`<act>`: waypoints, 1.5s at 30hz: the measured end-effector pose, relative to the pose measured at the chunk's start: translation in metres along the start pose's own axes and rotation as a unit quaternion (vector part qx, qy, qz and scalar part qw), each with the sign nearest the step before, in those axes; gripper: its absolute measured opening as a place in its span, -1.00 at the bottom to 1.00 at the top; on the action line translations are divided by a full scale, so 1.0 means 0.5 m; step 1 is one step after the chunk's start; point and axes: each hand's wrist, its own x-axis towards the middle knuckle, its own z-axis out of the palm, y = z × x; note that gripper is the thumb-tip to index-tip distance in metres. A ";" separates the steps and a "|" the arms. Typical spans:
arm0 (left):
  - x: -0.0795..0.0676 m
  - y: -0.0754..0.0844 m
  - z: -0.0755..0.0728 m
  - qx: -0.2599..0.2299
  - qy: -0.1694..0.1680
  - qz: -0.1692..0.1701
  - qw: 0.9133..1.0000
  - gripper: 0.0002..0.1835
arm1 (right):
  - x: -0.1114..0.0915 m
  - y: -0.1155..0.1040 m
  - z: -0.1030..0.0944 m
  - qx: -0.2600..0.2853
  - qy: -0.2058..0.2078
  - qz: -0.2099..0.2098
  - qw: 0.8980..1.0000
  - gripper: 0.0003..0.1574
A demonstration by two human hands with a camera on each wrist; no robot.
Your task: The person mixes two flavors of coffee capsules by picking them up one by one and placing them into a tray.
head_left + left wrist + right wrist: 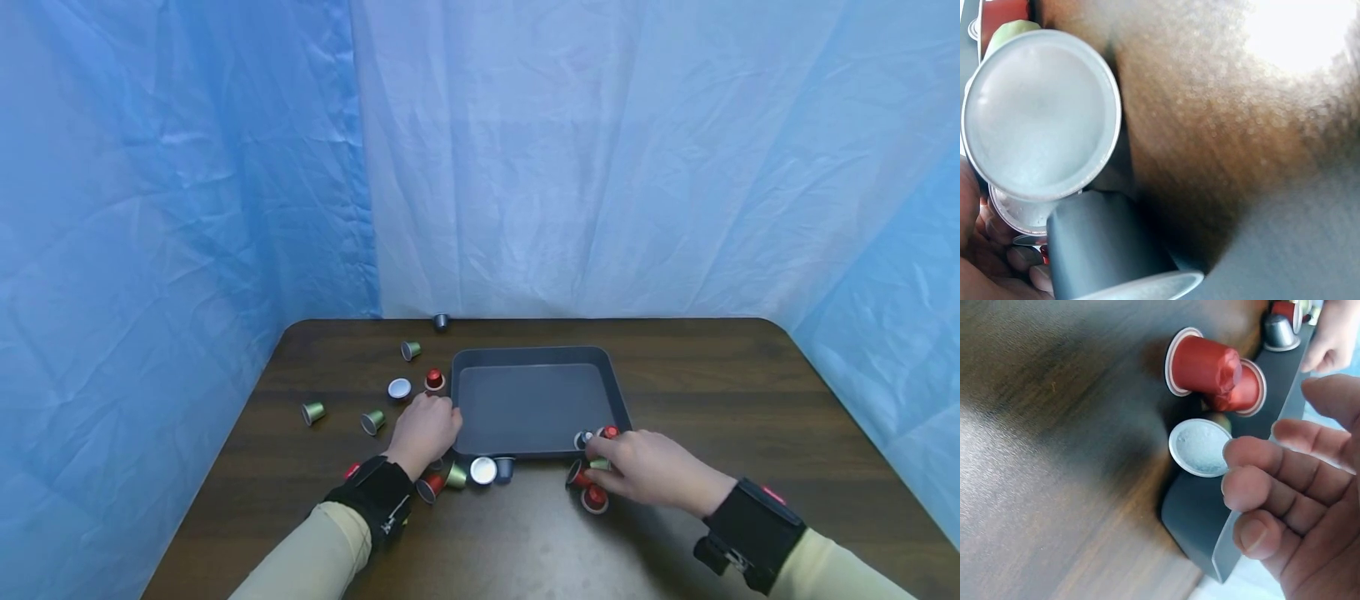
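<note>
My left hand (429,429) is at the left edge of a dark baking tray (540,402), with its fingers bent down. Beside it in the left wrist view are a coffee capsule with a silver lid (1041,115) and a dark capsule (1107,244); a red bit shows by the fingers, and the fingertips are partly hidden. My right hand (645,467) is at the tray's near right corner, fingers loosely bent. The right wrist view has its fingertips close to a silver-lidded capsule (1199,448), beside two red capsules (1207,365). No capsule appears inside the right palm.
Green capsules (372,422) and a white-lidded capsule (399,388) lie left of the tray. A dark capsule (441,322) is at the table's far edge. Along the tray's near side are another white-lidded capsule (483,471) and several more. Blue curtains (570,167) surround the table.
</note>
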 end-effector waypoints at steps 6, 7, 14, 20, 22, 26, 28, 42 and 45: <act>-0.004 -0.001 -0.003 -0.007 -0.003 0.001 1.000 -0.68 | -0.007 -0.003 0.013 0.001 -0.008 -0.029 1.000 -0.81; -0.004 -0.001 -0.004 -0.008 -0.003 0.000 1.000 -0.68 | -0.008 -0.003 0.014 0.001 -0.008 -0.032 0.999 -0.81; -0.005 -0.002 -0.006 -0.011 -0.004 -0.002 1.000 -0.68 | -0.008 -0.003 0.031 0.021 -0.033 -0.019 0.999 -0.79; -0.006 -0.002 -0.004 -0.010 -0.003 0.000 1.000 -0.68 | -0.010 0.000 0.049 0.039 -0.047 -0.014 0.998 -0.83; -0.005 -0.002 -0.004 -0.009 -0.003 0.000 1.000 -0.68 | -0.011 0.000 0.054 0.040 -0.050 -0.016 0.998 -0.83; -0.005 -0.002 -0.005 -0.009 -0.004 -0.001 1.000 -0.68 | -0.010 0.001 0.062 0.035 -0.055 -0.018 0.998 -0.83; -0.005 -0.002 -0.006 -0.010 -0.005 -0.001 1.000 -0.68 | -0.010 0.001 0.064 0.030 -0.052 -0.023 0.998 -0.82; -0.005 -0.001 -0.006 -0.009 -0.003 -0.004 1.000 -0.68 | -0.007 0.001 0.065 0.038 -0.062 -0.009 0.997 -0.84; -0.005 0.001 -0.007 -0.009 -0.003 -0.004 1.000 -0.68 | -0.008 0.003 0.065 0.044 -0.064 -0.007 0.997 -0.84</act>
